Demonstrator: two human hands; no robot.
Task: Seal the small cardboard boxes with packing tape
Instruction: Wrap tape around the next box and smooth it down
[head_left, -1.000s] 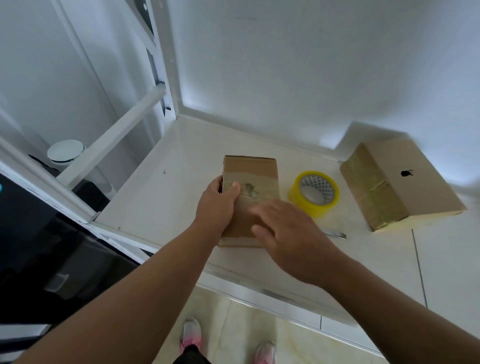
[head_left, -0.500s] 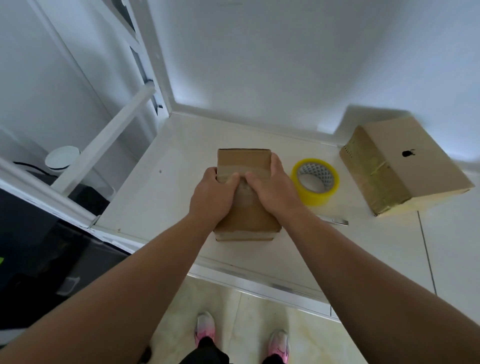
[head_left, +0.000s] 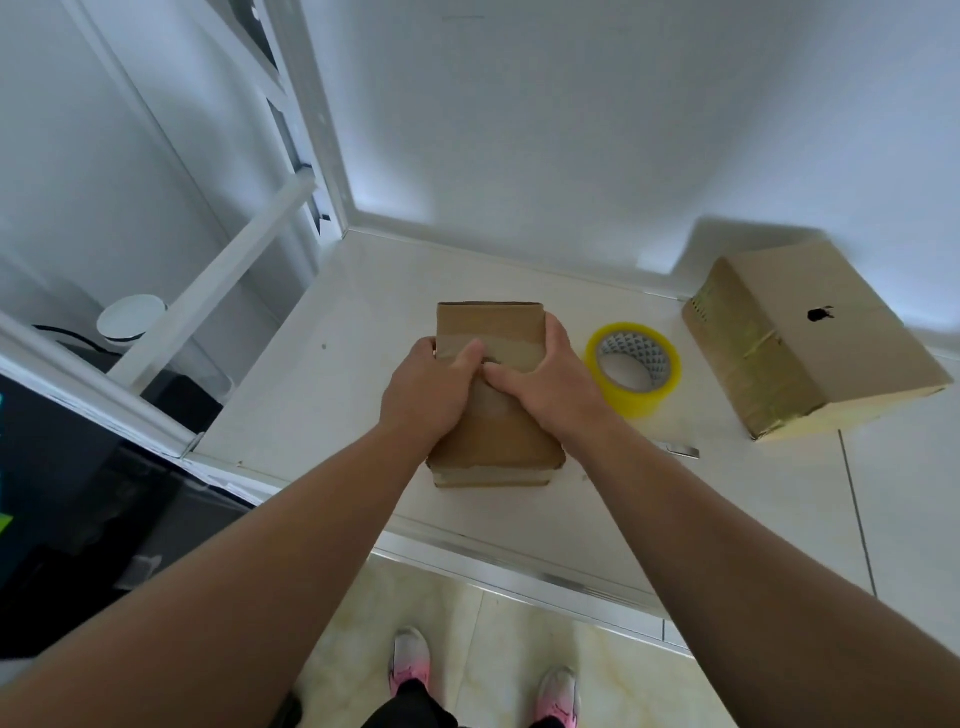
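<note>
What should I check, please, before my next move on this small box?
1. Steady small box: left hand and right hand grip its sides on the table: ok.
2. Nearby tape roll: lies flat to the box's right, apart from it: ok.
3. Hand free for the roll: both hold the box: not ok.
4. Top seam fully taped: hands cover its middle: cannot tell.
5. Cutter ready: small metal piece beside the right forearm, too small to identify: cannot tell.

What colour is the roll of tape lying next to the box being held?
The roll of tape is yellow, with a patterned white-and-dark inner core, seen in the head view.
</note>
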